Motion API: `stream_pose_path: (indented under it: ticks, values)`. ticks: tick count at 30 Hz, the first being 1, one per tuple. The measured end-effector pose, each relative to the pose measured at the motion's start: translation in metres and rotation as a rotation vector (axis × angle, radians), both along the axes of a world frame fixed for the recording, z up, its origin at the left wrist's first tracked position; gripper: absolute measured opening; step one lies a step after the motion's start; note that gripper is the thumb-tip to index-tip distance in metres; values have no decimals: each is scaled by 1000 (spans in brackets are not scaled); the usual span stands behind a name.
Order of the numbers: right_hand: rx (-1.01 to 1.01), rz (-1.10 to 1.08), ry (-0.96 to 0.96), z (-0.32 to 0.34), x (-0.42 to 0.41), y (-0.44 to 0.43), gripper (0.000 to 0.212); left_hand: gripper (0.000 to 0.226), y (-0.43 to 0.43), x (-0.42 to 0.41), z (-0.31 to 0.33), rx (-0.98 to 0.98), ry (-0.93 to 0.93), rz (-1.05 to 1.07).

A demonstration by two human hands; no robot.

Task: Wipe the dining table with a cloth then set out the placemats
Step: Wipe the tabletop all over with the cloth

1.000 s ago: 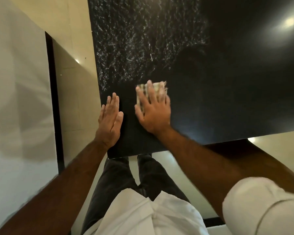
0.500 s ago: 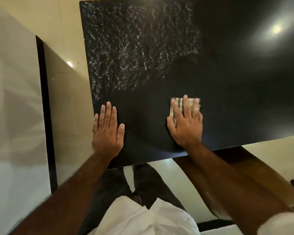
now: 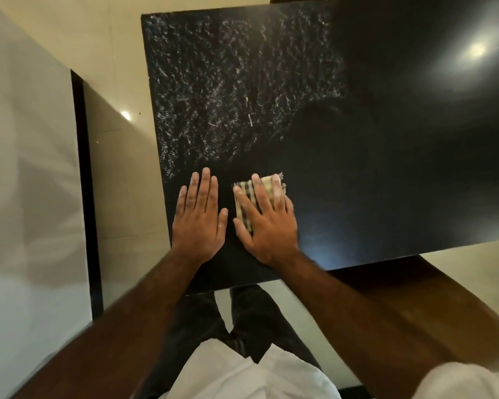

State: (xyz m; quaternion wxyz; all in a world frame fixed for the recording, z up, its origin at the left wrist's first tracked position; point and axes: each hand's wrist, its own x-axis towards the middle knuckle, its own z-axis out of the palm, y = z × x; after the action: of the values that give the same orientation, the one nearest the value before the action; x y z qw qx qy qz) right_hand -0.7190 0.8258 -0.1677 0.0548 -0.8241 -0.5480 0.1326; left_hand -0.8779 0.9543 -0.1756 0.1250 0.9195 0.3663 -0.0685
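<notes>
1. Now, nearest you, your left hand (image 3: 198,217) lies flat on the desk (image 3: 372,182) near its front edge, fingers (image 3: 205,191) straight and together, holding nothing.
2. Just beside it, your right hand (image 3: 267,223) presses the folded checked cloth (image 3: 267,184) flat, fingers straight and spread, none curled round it.
3. Soft, light, likely to bunch: keep your palm over its middle. Its long axis runs away from you, frayed end farthest.
4. Beyond, whitish smears (image 3: 228,96) cover the desk's far left, seemingly unwiped.

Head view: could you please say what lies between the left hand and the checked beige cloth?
Only bare glossy black tabletop, shown in the head view.
</notes>
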Motion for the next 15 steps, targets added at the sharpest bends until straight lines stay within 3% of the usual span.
stream_pose_path:
  ticks: [4,9,15]
  values:
    - [-18,-113,-101,-2,43,-13,74,80,14,16,-1,34,32,-47]
    - [53,-404,-205,-13,99,50,64,78,12,16,-1,44,29,-41]
    - [132,-203,-197,-14,62,109,66,80,12,19,1,37,47,-41]
